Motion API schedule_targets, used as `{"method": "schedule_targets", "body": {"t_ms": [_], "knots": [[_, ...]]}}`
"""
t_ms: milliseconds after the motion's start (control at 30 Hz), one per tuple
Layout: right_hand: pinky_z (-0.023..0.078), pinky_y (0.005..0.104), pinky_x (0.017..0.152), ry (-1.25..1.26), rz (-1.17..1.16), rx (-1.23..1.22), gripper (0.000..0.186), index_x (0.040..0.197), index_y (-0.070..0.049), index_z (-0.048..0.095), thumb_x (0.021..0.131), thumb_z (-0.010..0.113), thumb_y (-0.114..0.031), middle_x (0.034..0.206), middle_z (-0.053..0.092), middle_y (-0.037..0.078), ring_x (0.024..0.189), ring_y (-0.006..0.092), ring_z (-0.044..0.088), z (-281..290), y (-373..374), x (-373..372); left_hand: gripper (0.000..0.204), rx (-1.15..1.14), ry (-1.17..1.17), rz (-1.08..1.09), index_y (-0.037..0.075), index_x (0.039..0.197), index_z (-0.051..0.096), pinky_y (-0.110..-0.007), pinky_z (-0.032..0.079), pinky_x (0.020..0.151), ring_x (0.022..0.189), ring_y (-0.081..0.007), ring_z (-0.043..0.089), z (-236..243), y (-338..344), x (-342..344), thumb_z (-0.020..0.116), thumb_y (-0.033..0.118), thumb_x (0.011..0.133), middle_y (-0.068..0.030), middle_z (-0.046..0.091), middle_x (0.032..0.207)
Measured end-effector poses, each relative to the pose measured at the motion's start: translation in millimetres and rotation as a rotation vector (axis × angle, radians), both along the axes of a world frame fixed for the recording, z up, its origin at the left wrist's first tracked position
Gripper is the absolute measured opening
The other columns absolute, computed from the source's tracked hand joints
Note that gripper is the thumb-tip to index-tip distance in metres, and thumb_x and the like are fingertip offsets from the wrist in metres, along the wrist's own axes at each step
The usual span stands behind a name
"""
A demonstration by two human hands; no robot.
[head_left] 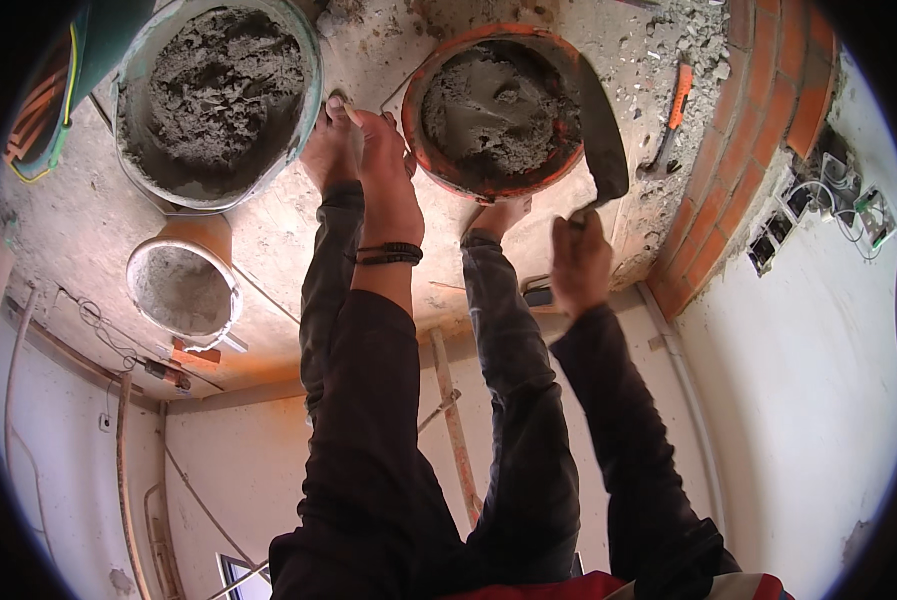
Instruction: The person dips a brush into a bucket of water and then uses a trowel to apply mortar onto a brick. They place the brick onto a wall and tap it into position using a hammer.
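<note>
My right hand point(578, 265) is closed around the handle of a trowel, which is mostly hidden in my fist. The trowel's long dark blade point(604, 145) points away from me along the right rim of an orange bucket point(415, 150). Wet grey mortar point(498, 115) fills much of that bucket. My left hand point(385, 165), with dark bracelets at the wrist, hangs between the orange bucket and a larger pale tub point(128, 150). Its thumb stands apart from the loosely bent fingers, and I see nothing held. Rough, lumpy mortar point(223, 85) lies in the tub.
A hammer point(675, 115) with an orange handle lies among rubble beside a curved brick row point(723, 180) on the right. A smaller mortar-smeared bucket point(230, 240) stands at left, near a cable point(98, 325). My feet are beside the buckets. Wires hang from wall boxes point(776, 235).
</note>
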State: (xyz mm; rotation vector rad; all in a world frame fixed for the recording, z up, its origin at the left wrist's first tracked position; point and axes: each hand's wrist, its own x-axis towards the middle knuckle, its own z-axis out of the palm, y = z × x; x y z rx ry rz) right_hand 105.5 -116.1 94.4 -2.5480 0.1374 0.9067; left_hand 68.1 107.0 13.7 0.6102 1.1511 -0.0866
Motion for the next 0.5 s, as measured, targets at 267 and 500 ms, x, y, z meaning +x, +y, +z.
{"method": "schedule_targets", "body": {"t_ms": [267,500], "knots": [[0.051,0.0500,0.066,0.294,0.808,-0.132,0.020,0.095,0.003,0.055,0.089,0.058,-0.016,0.078,0.064,0.025,0.072,0.0442,0.064,-9,-24,97,0.102,0.019,-0.038,-0.029,-0.001,0.154,0.004,-0.044,0.008,0.119,0.151,-0.0239,0.007,12,-2,5,0.032,0.075,0.093,-0.0163,0.006,0.163],[0.050,0.0349,0.038,0.770,0.354,0.144,0.019,0.096,0.003,0.054,0.081,0.061,-0.006,0.065,0.054,0.011,0.046,0.0228,0.057,-72,11,86,0.103,0.013,0.006,-0.045,0.001,0.155,0.001,-0.044,0.006,0.119,0.151,-0.0246,0.006,14,-2,10,0.032,0.076,0.092,-0.0160,0.006,0.163]]}}
